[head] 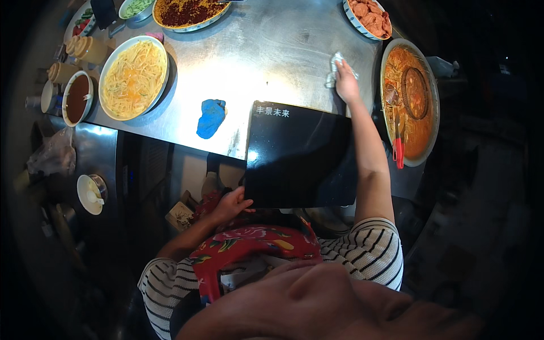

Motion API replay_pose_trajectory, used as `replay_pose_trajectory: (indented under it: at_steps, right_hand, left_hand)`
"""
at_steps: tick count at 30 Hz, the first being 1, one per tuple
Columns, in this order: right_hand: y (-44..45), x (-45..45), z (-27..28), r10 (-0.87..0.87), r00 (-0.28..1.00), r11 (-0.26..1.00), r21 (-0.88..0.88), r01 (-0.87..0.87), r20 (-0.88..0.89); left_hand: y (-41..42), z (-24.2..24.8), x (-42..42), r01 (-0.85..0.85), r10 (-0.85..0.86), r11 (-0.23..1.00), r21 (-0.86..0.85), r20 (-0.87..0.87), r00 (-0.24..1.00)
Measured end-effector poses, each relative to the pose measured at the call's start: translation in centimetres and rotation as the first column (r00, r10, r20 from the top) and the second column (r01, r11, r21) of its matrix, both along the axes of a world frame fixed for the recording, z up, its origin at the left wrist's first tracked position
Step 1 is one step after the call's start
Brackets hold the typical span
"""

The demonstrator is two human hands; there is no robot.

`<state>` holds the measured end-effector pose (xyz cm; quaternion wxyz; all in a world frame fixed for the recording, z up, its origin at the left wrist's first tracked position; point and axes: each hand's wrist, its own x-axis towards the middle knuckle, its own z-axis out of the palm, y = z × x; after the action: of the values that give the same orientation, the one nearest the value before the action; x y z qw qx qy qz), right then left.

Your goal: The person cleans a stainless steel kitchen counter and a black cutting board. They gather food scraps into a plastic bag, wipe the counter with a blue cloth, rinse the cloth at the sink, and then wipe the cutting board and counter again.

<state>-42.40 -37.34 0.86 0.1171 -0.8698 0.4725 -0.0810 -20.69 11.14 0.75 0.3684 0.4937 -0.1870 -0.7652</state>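
Note:
My right hand (347, 85) is stretched out over the steel worktop (272, 38), its fingers on a small light patterned cloth (332, 78) that lies against the metal. Down by my waist, my left hand (231, 206) has its fingers at the lower left corner of a glossy black panel (299, 161); whether it grips the panel cannot be made out. The panel bears writing and overlaps the worktop's front edge. A crumpled blue cloth (211, 119) lies on the steel to the left of the panel.
A bowl of pale shredded food (135, 78) stands left, near a bowl of brown sauce (78, 98) and squeeze bottles (90, 50). At the back are a dish of dark red seasoning (189, 12) and a bowl of meat slices (369, 17). Right is a large pan of red broth (414, 136) with red-handled tongs (398, 151).

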Motion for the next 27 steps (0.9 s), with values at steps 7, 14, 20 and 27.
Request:
replay_pose_trajectory:
  at_steps: [7, 14, 20, 27]
  right_hand:
    - [5.3, 6.0, -0.3, -0.209, 0.977, 0.978, 0.017, 0.209, -0.037]
    - [12.8, 17.4, 2.9, 0.263, 0.958, 0.965, 0.056, -0.258, -0.113]
    - [5.5, -3.9, 4.1, -0.026, 0.854, 0.997, 0.052, 0.062, -0.52]
    - [12.2, 10.4, -0.5, 0.04, 0.984, 0.97, 0.243, 0.004, -0.175]
  left_hand:
    - [1.7, -1.5, -1.6, 0.035, -0.037, 0.999, -0.031, -0.066, 0.997]
    - [0.2, 1.7, -1.1, 0.154, -0.153, 0.986, -0.07, 0.018, 0.988]
    - [1.5, 0.6, -2.0, 0.129, -0.131, 0.985, -0.111, -0.015, 0.991]
    - [2.5, 0.3, -0.1, 0.096, -0.096, 0.995, 0.019, -0.018, 0.995]
